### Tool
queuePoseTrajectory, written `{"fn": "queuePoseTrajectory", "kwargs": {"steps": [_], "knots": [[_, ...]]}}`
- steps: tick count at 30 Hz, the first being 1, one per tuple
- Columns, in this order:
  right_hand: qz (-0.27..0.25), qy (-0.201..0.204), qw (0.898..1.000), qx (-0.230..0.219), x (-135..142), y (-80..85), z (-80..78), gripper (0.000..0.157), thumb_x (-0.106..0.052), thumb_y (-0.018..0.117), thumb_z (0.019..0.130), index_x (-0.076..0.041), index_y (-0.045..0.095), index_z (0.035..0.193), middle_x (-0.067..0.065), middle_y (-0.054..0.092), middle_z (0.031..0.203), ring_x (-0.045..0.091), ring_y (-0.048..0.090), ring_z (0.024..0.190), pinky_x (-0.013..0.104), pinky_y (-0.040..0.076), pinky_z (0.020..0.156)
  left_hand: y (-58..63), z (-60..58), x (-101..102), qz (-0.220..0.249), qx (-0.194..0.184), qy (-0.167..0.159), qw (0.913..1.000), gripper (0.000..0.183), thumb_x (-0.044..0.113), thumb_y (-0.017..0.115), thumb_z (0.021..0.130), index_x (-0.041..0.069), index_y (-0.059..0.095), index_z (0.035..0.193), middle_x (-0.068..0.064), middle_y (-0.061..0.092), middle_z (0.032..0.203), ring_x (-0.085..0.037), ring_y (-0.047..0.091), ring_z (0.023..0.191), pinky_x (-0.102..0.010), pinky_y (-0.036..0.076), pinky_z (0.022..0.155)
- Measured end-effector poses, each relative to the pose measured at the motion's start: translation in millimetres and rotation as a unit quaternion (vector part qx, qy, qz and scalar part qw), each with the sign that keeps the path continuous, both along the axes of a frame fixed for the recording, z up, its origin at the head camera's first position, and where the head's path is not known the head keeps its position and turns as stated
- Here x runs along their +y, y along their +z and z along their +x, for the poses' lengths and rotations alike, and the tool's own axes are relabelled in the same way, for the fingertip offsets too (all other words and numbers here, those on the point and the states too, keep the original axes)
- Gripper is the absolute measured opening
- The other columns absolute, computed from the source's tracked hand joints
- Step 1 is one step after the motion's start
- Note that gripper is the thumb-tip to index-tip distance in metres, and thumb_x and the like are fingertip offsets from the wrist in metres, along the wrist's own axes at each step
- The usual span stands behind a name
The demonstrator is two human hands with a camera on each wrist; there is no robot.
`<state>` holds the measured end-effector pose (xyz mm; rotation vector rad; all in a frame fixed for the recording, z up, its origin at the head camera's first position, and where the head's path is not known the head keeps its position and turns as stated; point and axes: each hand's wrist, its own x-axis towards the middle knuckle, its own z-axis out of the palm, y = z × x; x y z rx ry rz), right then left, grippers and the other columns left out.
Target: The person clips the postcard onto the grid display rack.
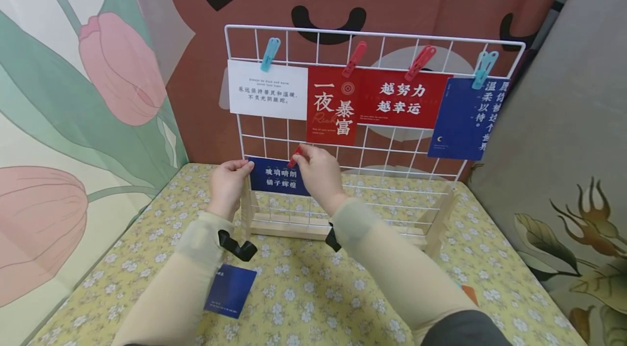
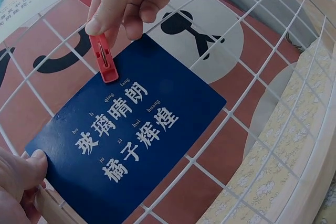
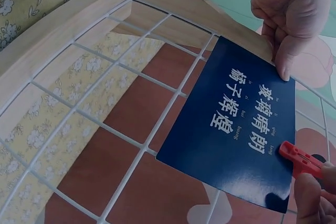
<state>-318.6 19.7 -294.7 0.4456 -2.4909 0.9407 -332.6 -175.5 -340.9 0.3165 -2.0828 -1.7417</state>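
Note:
A blue card with white lettering [image 1: 274, 180] lies against the lower left of a white wire grid [image 1: 343, 35]. My left hand [image 1: 226, 187] pinches the card's left edge, its thumb [image 2: 38, 160] on the front face. Between thumb and fingers my right hand [image 1: 320, 176] grips a red clothespin [image 1: 295, 157]. In the left wrist view the clothespin [image 2: 105, 61] points down over the card's upper edge. The same clothespin [image 3: 298, 157] overlaps that edge in the right wrist view, where the card [image 3: 210, 148] is flat before the wires.
Higher on the grid, a white card [image 1: 266, 104], two red cards [image 1: 330, 131] and another blue card [image 1: 453, 117] hang from clothespins [image 1: 270, 54]. The grid stands on a wooden base [image 1: 289, 230]. A blue card [image 1: 230, 291] lies on the flowered tablecloth [image 1: 289, 291], beside my left forearm.

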Motion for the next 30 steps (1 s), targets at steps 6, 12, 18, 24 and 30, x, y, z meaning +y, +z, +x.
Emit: {"fn": "queuePoseTrajectory", "kwargs": {"steps": [6, 12, 18, 24, 30], "knots": [[0.017, 0.002, 1.000, -0.002, 1, -0.7, 2.0, 0.042, -0.030, 0.057, 0.098, -0.009, 0.057, 0.134, 0.007, 0.068, 0.112, 0.019, 0.065, 0.096, 0.032, 0.053, 0.078, -1.2, 2.0, -1, -0.007, 0.002, 0.000, 1.0000, 0.027, 0.023, 0.068, 0.091, 0.001, 0.070, 0.108, -0.013, 0.065, 0.111, -0.020, 0.058, 0.098, -0.032, 0.049, 0.081], [0.019, 0.007, 1.000, -0.009, 2, -0.9, 4.9, 0.045, -0.030, 0.057, 0.098, -0.010, 0.053, 0.138, 0.008, 0.068, 0.113, 0.014, 0.056, 0.066, 0.027, 0.045, 0.057, -1.7, 2.1, 0, -0.018, 0.020, 0.006, 0.9996, 0.026, 0.020, 0.068, 0.091, 0.000, 0.071, 0.108, -0.013, 0.066, 0.114, -0.021, 0.059, 0.101, -0.034, 0.050, 0.083], [0.018, 0.008, 1.000, -0.001, 3, -3.2, 8.0, 0.046, -0.029, 0.057, 0.098, -0.010, 0.051, 0.139, 0.009, 0.069, 0.106, 0.016, 0.056, 0.061, 0.029, 0.045, 0.054, -2.7, 1.2, 0, -0.015, 0.041, 0.004, 0.9990, 0.027, 0.018, 0.068, 0.091, -0.002, 0.071, 0.109, -0.014, 0.064, 0.119, -0.023, 0.059, 0.108, -0.036, 0.049, 0.087], [0.009, 0.006, 1.000, 0.009, 6, -7.3, 13.0, 0.043, -0.028, 0.057, 0.098, -0.009, 0.054, 0.137, 0.009, 0.065, 0.119, 0.022, 0.064, 0.102, 0.035, 0.053, 0.082, -4.5, 4.3, -1, -0.022, 0.048, 0.007, 0.9986, 0.027, 0.021, 0.067, 0.091, 0.002, 0.071, 0.110, -0.012, 0.065, 0.114, -0.019, 0.059, 0.095, -0.026, 0.049, 0.074], [0.009, 0.003, 1.000, 0.023, 8, -7.8, 14.9, 0.039, -0.025, 0.058, 0.098, -0.010, 0.058, 0.133, 0.008, 0.065, 0.118, 0.018, 0.063, 0.099, 0.032, 0.053, 0.079, -13.4, 17.1, 1, -0.070, 0.082, 0.032, 0.9936, 0.028, 0.030, 0.066, 0.092, 0.004, 0.070, 0.099, -0.007, 0.058, 0.095, -0.016, 0.048, 0.073, -0.027, 0.040, 0.061]]}}
